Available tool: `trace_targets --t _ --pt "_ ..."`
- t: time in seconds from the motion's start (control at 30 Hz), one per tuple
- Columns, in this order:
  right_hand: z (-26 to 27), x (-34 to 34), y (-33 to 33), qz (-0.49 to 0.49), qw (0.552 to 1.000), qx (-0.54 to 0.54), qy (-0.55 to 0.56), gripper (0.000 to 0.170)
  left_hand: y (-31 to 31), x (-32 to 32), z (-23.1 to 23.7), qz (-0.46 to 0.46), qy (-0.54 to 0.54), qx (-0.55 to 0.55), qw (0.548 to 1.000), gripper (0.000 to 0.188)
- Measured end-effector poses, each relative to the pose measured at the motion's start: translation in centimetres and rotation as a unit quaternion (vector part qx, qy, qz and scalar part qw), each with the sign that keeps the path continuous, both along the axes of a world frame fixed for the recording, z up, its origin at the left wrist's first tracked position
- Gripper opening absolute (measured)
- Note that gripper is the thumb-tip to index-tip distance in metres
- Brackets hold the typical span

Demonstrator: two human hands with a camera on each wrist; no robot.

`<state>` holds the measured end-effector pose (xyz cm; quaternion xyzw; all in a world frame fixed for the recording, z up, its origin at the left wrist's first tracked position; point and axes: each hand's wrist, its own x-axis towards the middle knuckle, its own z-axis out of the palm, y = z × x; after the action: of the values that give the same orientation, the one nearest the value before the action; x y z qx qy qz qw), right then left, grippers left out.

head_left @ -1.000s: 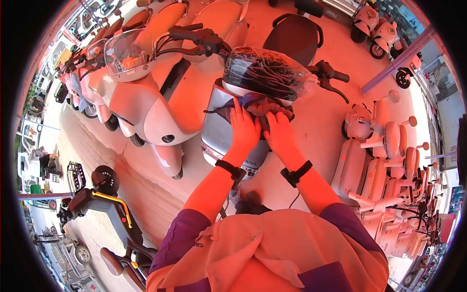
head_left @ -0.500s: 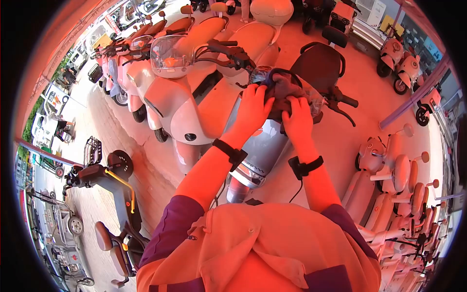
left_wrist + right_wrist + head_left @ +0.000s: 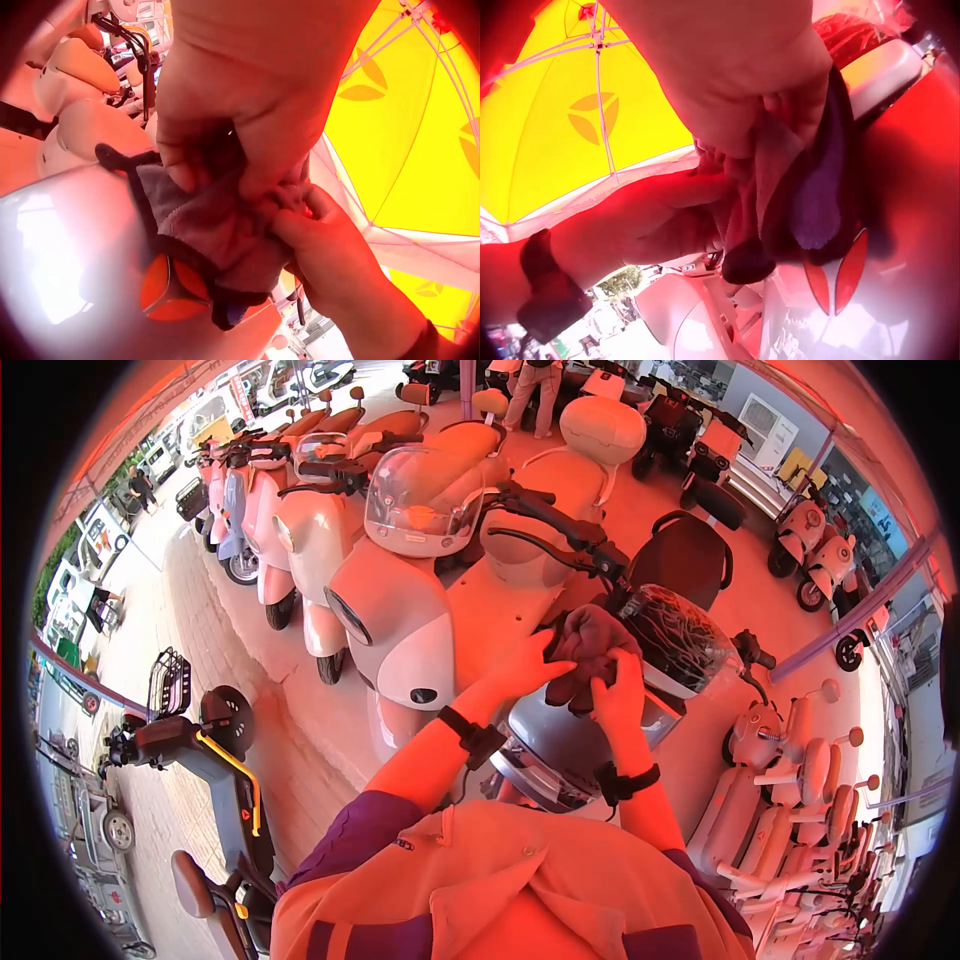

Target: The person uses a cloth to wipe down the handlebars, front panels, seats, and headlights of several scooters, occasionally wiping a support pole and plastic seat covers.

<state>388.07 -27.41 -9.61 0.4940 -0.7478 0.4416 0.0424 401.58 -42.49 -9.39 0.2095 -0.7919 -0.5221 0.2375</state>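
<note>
Both hands grip a bunched dark cloth [image 3: 585, 650] above the silvery front panel of a scooter [image 3: 560, 745]. My left hand [image 3: 525, 665] holds its left side and my right hand [image 3: 622, 705] pinches its lower right side. In the left wrist view the cloth [image 3: 217, 225] shows dark edging and a seam, with the left hand's [image 3: 247, 97] fingers curled into it and the right hand [image 3: 337, 262] pinching its edge. The right wrist view has folds of cloth [image 3: 821, 195] hanging from the right hand [image 3: 727, 67], the left hand [image 3: 645, 217] beside it.
A plastic-wrapped scooter display [image 3: 680, 640] and a handlebar grip [image 3: 755, 650] stand just right of the hands. Scooters with a clear windshield [image 3: 425, 500] line the left. More scooters [image 3: 745, 810] stand at right, and a black one with a yellow bar [image 3: 235, 770] at lower left.
Both hands have drawn the cloth off the wrapped display, down and to its left. The head view has shifted, showing more of the scooters behind.
</note>
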Motion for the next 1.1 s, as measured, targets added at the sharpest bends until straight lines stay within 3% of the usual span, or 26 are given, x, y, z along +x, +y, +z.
trace_targets --t 0.13,0.2,0.23,0.37,0.47,0.5,0.6,0.63,0.73,0.83,0.93,1.0,1.1 --pt "3.5 7.0 -10.4 0.012 0.998 -0.053 0.025 0.040 -9.2 9.3 6.5 0.055 0.070 0.154 0.984 0.030" --pt "5.5 9.2 -17.2 0.023 0.995 -0.095 0.035 0.040 -14.4 13.0 9.2 0.115 0.107 0.099 0.983 0.025" --pt "6.9 10.1 -20.5 0.026 0.993 -0.104 0.051 0.040 -17.0 14.6 10.6 0.170 0.122 0.020 0.978 0.025" --pt "9.0 12.2 -31.4 0.045 0.989 -0.119 0.072 0.052 -26.5 16.5 12.8 0.330 0.144 -0.237 0.903 0.028" --pt "7.1 15.2 -35.4 0.059 0.989 -0.092 0.094 0.063 -29.8 15.3 8.8 0.322 0.075 -0.344 0.879 0.033" --pt "5.9 16.2 -35.4 0.073 0.987 -0.081 0.114 0.066 -29.5 15.6 7.8 0.294 -0.047 -0.299 0.907 0.036" --pt "3.1 17.4 -35.9 0.080 0.987 -0.086 0.108 0.070 -28.7 16.5 5.3 0.293 -0.097 -0.225 0.924 0.042" --pt "2.9 16.9 -36.2 0.077 0.988 -0.093 0.095 0.070 -29.3 16.6 4.2 0.290 -0.010 -0.226 0.930 0.043" --pt "5.1 15.7 -36.1 0.053 0.993 -0.086 0.068 0.065 -31.3 17.3 4.6 0.286 -0.004 -0.216 0.934 0.034" --pt "8.0 14.0 -35.8 0.022 0.995 -0.080 0.059 0.057 -30.9 17.1 10.3 0.289 0.216 -0.003 0.933 0.024" --pt "9.3 12.1 -36.1 -0.008 0.991 -0.107 0.075 0.044 -31.3 17.7 13.2 0.276 0.284 0.079 0.915 0.021" --pt "8.8 11.4 -36.6 -0.003 0.994 -0.082 0.071 0.040 -31.2 18.3 13.2 0.255 0.250 0.138 0.924 0.020" --pt "6.3 11.5 -36.5 0.027 0.998 -0.058 -0.021 0.037 -30.8 19.0 11.8 0.238 0.183 0.241 0.923 0.026"
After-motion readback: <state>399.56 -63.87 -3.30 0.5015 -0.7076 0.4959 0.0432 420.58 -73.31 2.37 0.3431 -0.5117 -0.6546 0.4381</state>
